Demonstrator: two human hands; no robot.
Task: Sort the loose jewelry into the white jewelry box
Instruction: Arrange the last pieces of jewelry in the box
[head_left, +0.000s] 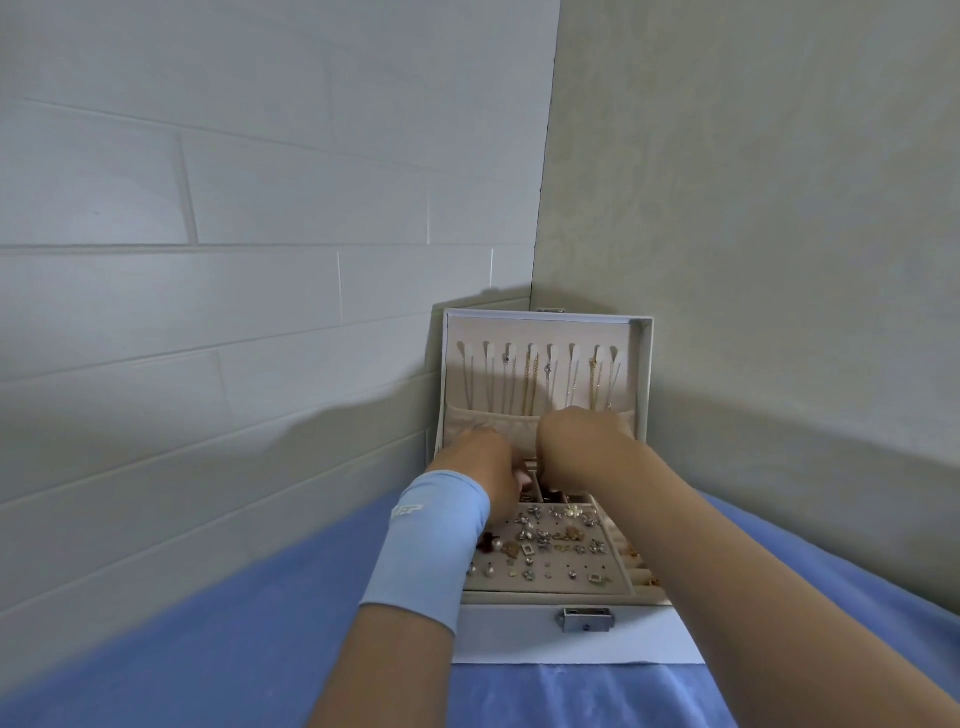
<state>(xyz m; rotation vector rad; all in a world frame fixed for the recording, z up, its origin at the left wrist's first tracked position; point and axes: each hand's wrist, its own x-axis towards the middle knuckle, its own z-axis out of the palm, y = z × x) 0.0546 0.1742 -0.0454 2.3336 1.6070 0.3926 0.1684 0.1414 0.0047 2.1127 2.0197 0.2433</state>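
Observation:
The white jewelry box (519, 636) stands open on a blue cloth, its lid upright against the wall corner. Several thin chains (530, 384) hang from hooks inside the lid. The beige tray holds several small earrings and charms (550, 540). My left hand (488, 467), with a light blue wristband (431, 545) on the forearm, and my right hand (576, 447) meet over the back compartments of the tray, fingers curled downward. The fingertips of both hands are hidden, and what they hold cannot be seen.
The box sits in a corner between a white brick-pattern wall (208, 260) on the left and a plain beige wall (779, 234) on the right. Blue cloth (234, 649) spreads to the left and front. A metal latch (586, 619) is on the box front.

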